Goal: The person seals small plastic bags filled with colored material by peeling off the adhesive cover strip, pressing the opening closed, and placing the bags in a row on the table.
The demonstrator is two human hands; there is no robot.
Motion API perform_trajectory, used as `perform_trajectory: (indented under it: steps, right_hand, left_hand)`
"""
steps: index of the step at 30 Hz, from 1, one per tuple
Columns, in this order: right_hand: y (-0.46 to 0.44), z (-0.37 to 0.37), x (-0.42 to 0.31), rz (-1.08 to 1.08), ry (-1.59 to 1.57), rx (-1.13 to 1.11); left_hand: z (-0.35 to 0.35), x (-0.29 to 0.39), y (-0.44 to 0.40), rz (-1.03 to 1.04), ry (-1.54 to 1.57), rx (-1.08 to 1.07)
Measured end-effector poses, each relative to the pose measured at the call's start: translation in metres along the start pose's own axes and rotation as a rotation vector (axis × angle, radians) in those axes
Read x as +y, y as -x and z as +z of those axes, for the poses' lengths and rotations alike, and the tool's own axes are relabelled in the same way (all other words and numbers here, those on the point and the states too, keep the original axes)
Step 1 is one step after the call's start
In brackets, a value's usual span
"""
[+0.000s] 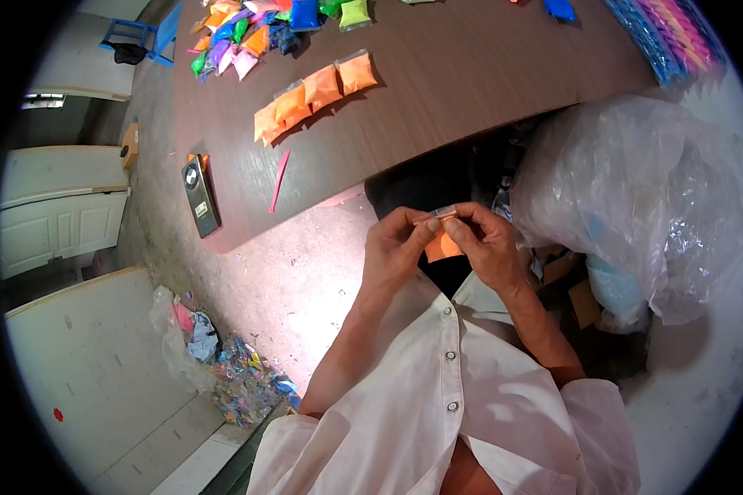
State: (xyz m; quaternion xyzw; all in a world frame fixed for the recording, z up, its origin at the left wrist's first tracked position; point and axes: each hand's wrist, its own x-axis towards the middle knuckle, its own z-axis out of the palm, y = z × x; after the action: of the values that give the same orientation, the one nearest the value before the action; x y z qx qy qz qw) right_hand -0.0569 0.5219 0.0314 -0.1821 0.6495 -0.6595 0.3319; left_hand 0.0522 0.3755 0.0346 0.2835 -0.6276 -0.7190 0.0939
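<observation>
Close to my body, an orange packet (444,247) with a clear plastic top edge hangs between my two hands. My left hand (398,246) pinches one side of that top edge, thumb and fingers pressed together. On the other side, my right hand (489,241) grips the same edge, its thumb beside the left thumb. The fingers partly cover the packet's upper part. Beyond my hands, several similar orange packets (320,89) lie in a slanted row on the brown table (437,78). A thin pink stick (280,180) rests nearer the table's edge.
A phone-like dark device (198,196) lies at the table's left corner. Many coloured packets (256,40) are heaped at the far left. Wrapped bundles of coloured strips (667,37) lie far right. A large clear plastic bag (619,181) bulges beside my right arm. Scrap wrappers (243,384) cover the lower-left floor.
</observation>
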Motion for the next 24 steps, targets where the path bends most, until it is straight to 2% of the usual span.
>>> perform_trajectory:
  steps: [5,14,16,24]
  right_hand:
    - [0.003,-0.004,0.011,-0.027,-0.034,0.005]
    - [0.010,0.001,0.009,-0.065,0.089,0.043]
    - [0.011,-0.001,0.013,-0.014,-0.008,-0.025]
    - [0.009,-0.003,0.005,-0.038,0.025,-0.067]
  left_hand:
    - [0.002,0.006,0.005,-0.063,0.022,0.012]
    - [0.001,-0.003,0.010,-0.032,0.032,0.082]
    - [-0.001,-0.006,0.009,-0.045,0.036,0.074]
    - [-0.002,0.000,0.008,-0.091,0.024,-0.030]
